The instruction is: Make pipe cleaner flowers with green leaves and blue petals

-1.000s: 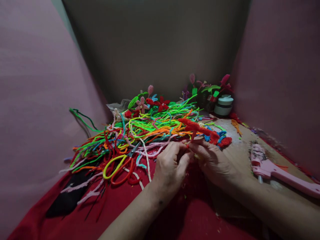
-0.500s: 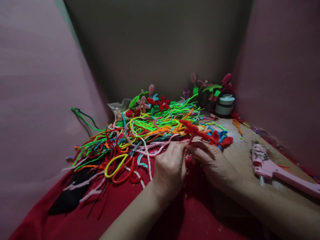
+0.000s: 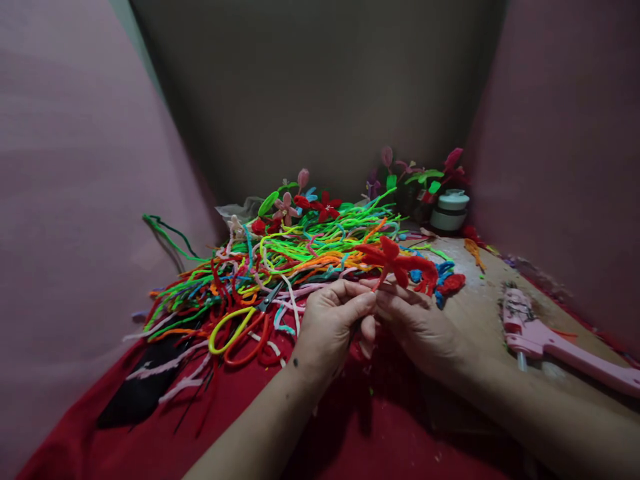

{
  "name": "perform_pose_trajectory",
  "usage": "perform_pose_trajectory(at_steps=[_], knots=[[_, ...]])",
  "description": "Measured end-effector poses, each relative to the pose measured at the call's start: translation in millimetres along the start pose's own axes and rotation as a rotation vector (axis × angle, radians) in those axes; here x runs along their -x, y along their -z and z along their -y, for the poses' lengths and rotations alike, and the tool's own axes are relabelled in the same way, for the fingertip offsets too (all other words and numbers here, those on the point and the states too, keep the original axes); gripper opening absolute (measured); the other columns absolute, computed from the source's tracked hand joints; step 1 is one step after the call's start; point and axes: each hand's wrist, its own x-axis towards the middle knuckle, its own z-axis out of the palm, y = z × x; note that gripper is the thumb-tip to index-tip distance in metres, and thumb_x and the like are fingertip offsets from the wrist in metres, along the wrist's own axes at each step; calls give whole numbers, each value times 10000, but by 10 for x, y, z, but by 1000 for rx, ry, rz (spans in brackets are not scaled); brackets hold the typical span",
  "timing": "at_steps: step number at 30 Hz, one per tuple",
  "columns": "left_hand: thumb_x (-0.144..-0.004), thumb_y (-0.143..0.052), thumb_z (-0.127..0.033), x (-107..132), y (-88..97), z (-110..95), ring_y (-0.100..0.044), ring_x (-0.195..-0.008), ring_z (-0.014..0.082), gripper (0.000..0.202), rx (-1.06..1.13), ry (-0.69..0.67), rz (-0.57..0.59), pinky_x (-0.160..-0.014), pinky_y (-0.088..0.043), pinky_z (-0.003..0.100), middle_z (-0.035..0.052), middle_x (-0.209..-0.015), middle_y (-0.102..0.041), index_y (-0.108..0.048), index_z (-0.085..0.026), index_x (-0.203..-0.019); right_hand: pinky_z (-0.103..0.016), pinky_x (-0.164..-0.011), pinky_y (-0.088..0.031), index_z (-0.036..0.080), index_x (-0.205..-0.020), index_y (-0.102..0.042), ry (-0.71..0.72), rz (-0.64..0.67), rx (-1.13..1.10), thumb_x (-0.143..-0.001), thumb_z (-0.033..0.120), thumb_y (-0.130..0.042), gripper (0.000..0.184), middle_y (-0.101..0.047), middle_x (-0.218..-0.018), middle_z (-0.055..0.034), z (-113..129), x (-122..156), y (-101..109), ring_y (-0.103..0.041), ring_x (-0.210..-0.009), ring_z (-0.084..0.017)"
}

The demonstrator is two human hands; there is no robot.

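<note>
In the head view, the left hand [image 3: 325, 327] and the right hand [image 3: 425, 327] meet at centre, fingertips pinched together on the thin stem of a fuzzy red flower with pointed petals [image 3: 393, 263], which stands just above them. Behind spreads a tangled heap of bendy, velvety chenille stems [image 3: 305, 250] in green, orange, pink and red. Left of centre lie metal scissors with one yellow and one red loop handle [image 3: 230, 339]. A smooth pink plastic glue gun [image 3: 533, 337] rests on a tan, scuffed board [image 3: 480, 300] at right; a glossy, pale-blue lidded jar [image 3: 449, 220] stands upper right.
</note>
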Motion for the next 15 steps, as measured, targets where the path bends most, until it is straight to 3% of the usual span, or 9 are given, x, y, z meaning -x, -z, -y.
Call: perform_pose_trajectory(at_steps=[3,6,8,11,15], knots=[[-729,-613,-269,-26,-16,22,-477,-353,91,166,-129,-41,-99,-398,-401,210,-32,-452,-558,-505,-149,-691,-254,-512,-419,206,-878,-667,31,-20,-42,-785,244,-594,124,-595,-586,26,-17,-15,19,-509,-494,-105],[-673,-684,-275,-43,-8,-32,-506,-484,64,208,-286,-182,-242,-502,-407,177,-39,-544,-561,-530,-137,-656,-244,-553,-413,200,-811,-668,43,-85,-30,-750,206,-636,70,-625,-720,17,-14,-19,43,-519,-574,-97],[-681,-681,-275,-43,11,-81,-495,-545,56,178,-291,-200,-217,-556,-405,170,-36,-604,-560,-577,-131,-695,-237,-550,-398,202,-807,-667,9,-102,-10,-716,200,-672,92,-622,-760,18,-1,-2,40,-513,-599,-95],[-669,-692,-256,-32,36,-112,-519,-623,81,168,-191,-110,-99,-625,-418,197,-6,-672,-587,-623,-123,-745,-227,-531,-371,206,-794,-660,-7,-98,27,-691,204,-698,111,-581,-718,32,20,40,4,-482,-593,-88],[-625,-718,-237,-13,30,-99,-546,-654,127,158,-104,-72,-65,-664,-433,256,26,-674,-604,-635,-115,-683,-243,-516,-347,201,-744,-638,-49,-49,104,-712,277,-683,94,-520,-637,33,25,67,-32,-426,-551,-93]])
